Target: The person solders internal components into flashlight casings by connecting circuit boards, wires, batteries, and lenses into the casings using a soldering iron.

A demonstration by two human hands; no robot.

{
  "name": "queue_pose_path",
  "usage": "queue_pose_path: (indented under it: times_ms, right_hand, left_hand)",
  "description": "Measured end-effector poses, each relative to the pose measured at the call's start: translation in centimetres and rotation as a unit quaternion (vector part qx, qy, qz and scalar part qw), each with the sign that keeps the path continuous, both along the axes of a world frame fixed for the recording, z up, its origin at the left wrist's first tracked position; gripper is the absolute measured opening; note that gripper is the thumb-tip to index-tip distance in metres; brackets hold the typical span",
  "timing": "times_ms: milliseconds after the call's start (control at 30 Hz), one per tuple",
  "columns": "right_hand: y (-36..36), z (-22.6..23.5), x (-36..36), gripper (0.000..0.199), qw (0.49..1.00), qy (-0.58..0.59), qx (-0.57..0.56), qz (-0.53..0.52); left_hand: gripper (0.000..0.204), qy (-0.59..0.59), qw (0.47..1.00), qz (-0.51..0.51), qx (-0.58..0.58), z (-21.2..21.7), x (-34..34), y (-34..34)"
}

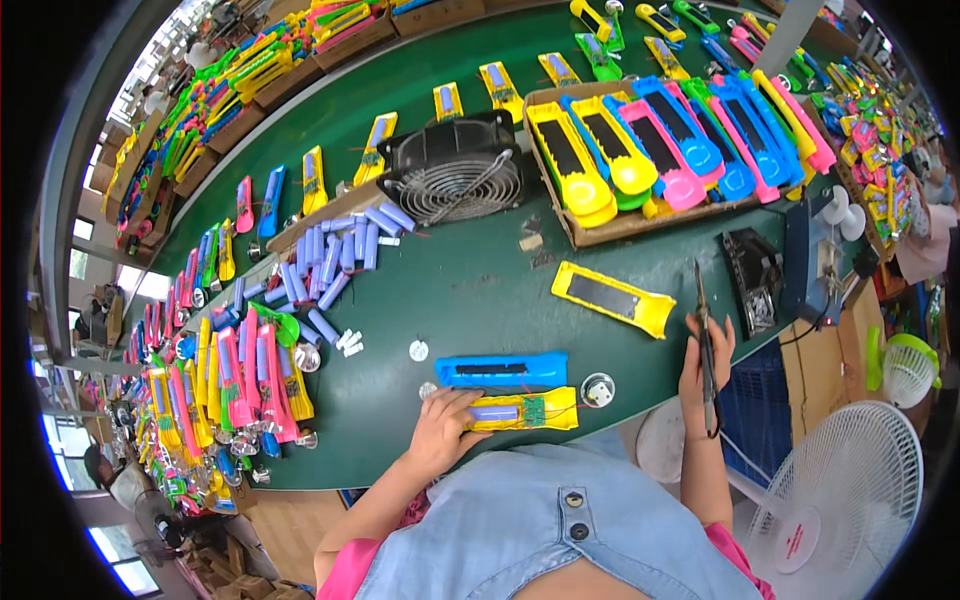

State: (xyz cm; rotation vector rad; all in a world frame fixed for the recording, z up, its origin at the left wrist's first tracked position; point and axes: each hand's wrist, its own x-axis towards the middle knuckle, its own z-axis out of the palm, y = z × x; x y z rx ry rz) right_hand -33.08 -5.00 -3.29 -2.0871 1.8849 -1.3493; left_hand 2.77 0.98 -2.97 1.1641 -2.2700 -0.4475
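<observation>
At the near table edge, my left hand grips the left end of a yellow plastic housing. Inside it lie a lilac battery cell and a green circuit board, with thin wires at the right end. My right hand is closed around a soldering iron, tip pointing up and away, apart from the housing. Just beyond the yellow housing lies a blue housing with a dark strip. A round silvery lamp part sits to the right. Farther off is another yellow housing with a dark panel.
A cardboard box of coloured housings stands at the back right, beside a black fan. Loose battery cells and stacked housings lie left. A blue soldering station stands right; a white fan is below.
</observation>
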Motion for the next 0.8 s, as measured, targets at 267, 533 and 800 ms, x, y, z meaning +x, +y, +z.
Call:
queue_pose_path:
  times_ms: [267,533,800]
  right_hand:
    - [1.9,-0.7,-0.5,0.028,1.0,0.024,-0.007,-0.014]
    - [2.0,0.1,0.4,0.029,1.0,-0.001,-0.013,0.001]
    - [1.0,0.2,0.2,0.026,1.0,0.013,0.005,-0.011]
  left_hand:
    - [0.094,-0.121,0.992,0.02,-0.025,4.3,0.8,-1.0]
    - [0.101,-0.113,0.991,0.021,0.067,4.0,1.2,-0.4]
    - [0.047,0.125,0.977,0.136,0.11,0.1,-0.3,-0.1]
